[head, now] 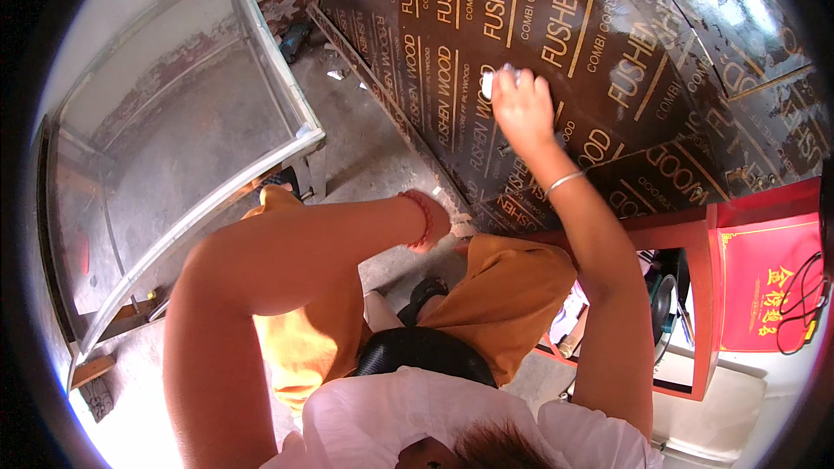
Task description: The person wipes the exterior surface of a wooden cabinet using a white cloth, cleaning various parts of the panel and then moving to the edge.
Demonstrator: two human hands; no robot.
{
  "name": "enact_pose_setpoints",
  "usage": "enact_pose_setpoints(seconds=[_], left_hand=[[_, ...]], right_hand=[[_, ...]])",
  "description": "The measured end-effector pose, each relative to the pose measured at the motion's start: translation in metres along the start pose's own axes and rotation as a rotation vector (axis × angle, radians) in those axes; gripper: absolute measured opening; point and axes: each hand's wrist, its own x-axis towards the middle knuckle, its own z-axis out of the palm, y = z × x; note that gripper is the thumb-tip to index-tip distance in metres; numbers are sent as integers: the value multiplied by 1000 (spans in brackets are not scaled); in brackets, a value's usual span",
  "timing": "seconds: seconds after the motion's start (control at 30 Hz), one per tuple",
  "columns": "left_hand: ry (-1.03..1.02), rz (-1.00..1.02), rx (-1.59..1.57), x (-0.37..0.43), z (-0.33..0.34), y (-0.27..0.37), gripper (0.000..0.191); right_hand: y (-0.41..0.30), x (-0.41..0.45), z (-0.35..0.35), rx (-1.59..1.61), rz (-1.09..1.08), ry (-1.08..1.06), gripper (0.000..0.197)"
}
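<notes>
My right hand (521, 107), with a silver bangle at its wrist, is closed on a small crumpled white thing (488, 85), perhaps paper or cloth. It rests against or just over the dark brown film-faced plywood surface (449, 71), which bears repeated gold printing. My left hand (435, 225) has a red braided bracelet (427, 220) at the wrist. It hangs in front of my knees, near the plywood's lower left corner; its fingers are turned away and hidden.
At left stands a glass panel (176, 78) in a pale frame. A red cabinet (700, 312) with a black cable (791, 312) on top is at right, holding assorted things. My orange trousers (508, 299) and a black seat edge (423, 355) are below. White scraps (335, 75) lie on the concrete floor (365, 137).
</notes>
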Motion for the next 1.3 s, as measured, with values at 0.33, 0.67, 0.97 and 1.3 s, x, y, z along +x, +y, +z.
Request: enact_pose_setpoints(seconds=[0.33, 0.67, 0.97, 1.3], left_hand=[[1286, -115, -608, 101, -46, -39, 47], [846, 16, -1274, 102, -72, -15, 70], [810, -100, -1135, 96, -74, -7, 88], [864, -99, -1181, 111, -70, -5, 85]], right_hand=[[85, -3, -79, -1, 172, 162, 23], [79, -69, -103, 14, 133, -12, 19], [175, -45, -217, -56, 352, 149, 33], [175, 56, -134, -147, 211, 272, 15]])
